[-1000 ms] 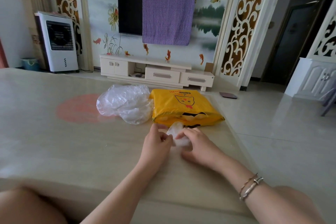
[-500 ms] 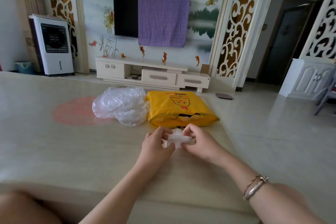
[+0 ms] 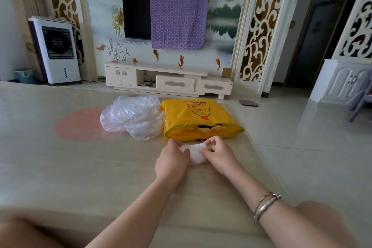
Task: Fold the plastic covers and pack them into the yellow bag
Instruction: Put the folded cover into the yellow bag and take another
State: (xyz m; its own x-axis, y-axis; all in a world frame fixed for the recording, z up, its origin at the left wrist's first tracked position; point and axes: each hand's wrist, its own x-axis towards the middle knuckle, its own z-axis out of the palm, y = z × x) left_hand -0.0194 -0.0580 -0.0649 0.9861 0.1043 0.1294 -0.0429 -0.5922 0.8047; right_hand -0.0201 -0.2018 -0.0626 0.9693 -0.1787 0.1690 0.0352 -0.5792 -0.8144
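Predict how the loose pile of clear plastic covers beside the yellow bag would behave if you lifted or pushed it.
The clear plastic covers look thin and crumpled, so they would likely flop and sag. The puffy, see-through heap probably weighs little for its bulk. Pushed on the glossy table, it would likely slide or crumple, not roll.

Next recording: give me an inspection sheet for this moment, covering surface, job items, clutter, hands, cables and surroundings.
Surface: pale glossy table with a faint pink round patch.
Job's things: yellow bag lies flat at the far edge; loose pile of clear plastic covers touches its left side; one small folded cover sits between the hands.
Clutter: nothing seen on the table.
Hands: left hand and right hand both pinch the small folded cover; bracelets on the right wrist.
Cables: a cord runs along the floor by the air cooler.
Surroundings: wall TV half draped with purple cloth, white TV cabinet, tiled floor.
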